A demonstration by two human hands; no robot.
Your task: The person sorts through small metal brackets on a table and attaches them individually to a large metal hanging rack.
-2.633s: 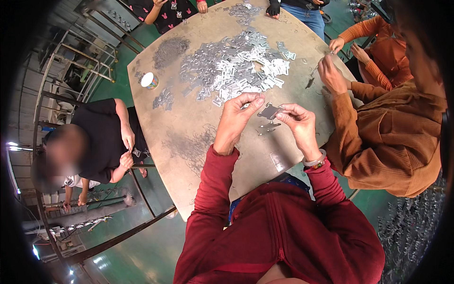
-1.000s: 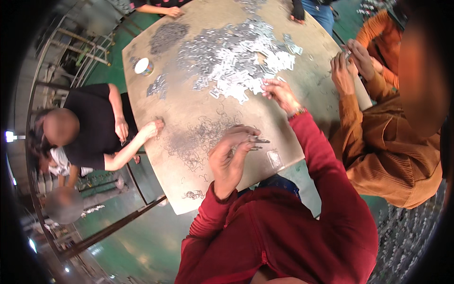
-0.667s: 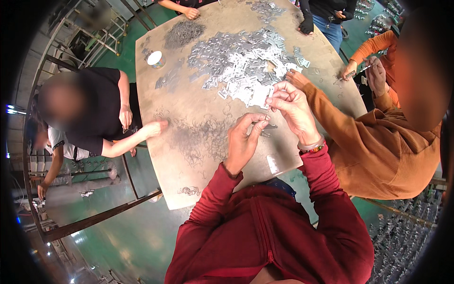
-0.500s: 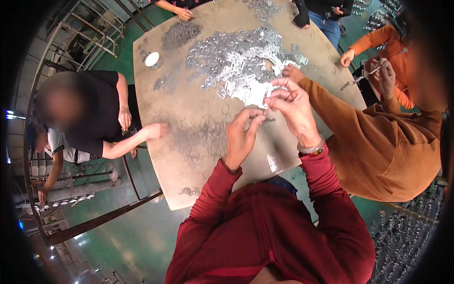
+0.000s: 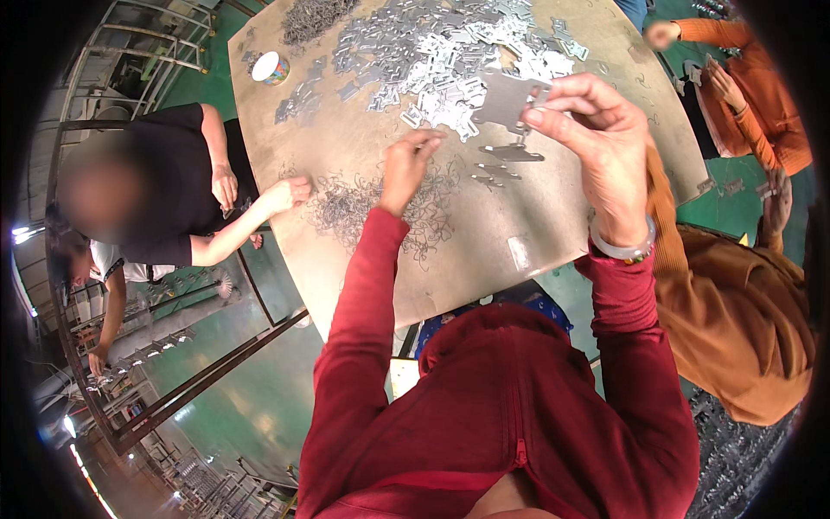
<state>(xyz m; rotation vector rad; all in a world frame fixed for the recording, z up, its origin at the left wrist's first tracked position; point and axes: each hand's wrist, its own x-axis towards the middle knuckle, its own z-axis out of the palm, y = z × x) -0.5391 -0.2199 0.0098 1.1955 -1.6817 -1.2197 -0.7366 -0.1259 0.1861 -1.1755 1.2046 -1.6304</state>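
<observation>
While the right hand (image 5: 596,130) pinches a flat metal plate (image 5: 506,99) at upper centre, the left hand (image 5: 406,164) closes on thin wire clips (image 5: 363,208); a large heap of plates (image 5: 441,52) remains unprocessed on the surface (image 5: 484,251).

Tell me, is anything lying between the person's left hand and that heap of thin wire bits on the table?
Nothing visible. The left hand hangs right at the upper edge of the wire bits, with only bare table around it. The right hand holds a flat metal plate off to the side.
</observation>
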